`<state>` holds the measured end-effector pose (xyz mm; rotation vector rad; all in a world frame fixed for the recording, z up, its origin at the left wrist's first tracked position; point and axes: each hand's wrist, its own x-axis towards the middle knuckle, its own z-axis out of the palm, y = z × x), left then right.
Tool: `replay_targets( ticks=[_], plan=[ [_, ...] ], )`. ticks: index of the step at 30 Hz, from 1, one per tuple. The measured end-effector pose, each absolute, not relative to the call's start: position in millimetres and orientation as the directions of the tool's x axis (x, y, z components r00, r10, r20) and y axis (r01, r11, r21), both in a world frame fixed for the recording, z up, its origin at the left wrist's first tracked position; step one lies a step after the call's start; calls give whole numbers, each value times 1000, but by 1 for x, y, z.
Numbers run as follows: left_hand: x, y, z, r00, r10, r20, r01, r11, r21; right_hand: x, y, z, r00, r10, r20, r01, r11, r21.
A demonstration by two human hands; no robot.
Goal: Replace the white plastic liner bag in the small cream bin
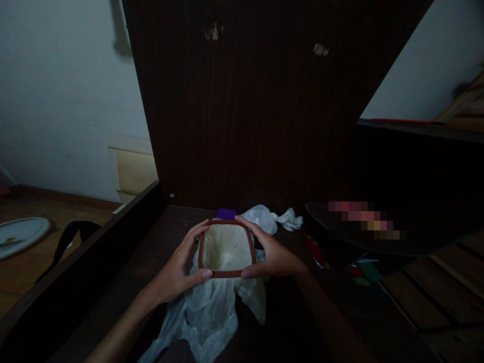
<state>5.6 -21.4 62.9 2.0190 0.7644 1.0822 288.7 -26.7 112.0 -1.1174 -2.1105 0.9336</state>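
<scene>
Between my hands is a small bin with a brown, round-cornered square rim (227, 275) and a whitish plastic liner (229, 247) inside. Its mouth faces me, and loose translucent plastic bag (212, 315) hangs outside below the rim. My left hand (183, 267) grips the rim's left side, thumb at the near corner and fingers at the far one. On the opposite side, my right hand (274, 254) holds the rim the same way. The bin's outer walls are mostly hidden by the rim, bag and hands.
Behind the bin lie a knotted white plastic bag (260, 219) and a purple item (226, 214), before a tall dark wooden panel (245, 116). A dark rail (102, 247) runs along the left. Wooden slats (427, 292) and colourful small items (372, 272) are at right.
</scene>
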Motion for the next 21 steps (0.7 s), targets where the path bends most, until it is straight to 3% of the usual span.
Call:
replay_targets(
  ticks=[7,13,21],
  plan=[
    [10,-21,56,488,725,486,158,-621,767,286,-30,106,-482,871,97,389,312,-867],
    [12,-21,52,487,716,500,149,-632,760,282,-32,100,-483,858,171,270,332,-904],
    [12,-19,45,508,765,397,105,-512,852,296,-26,76,-481,857,182,250,334,-909]
  ],
)
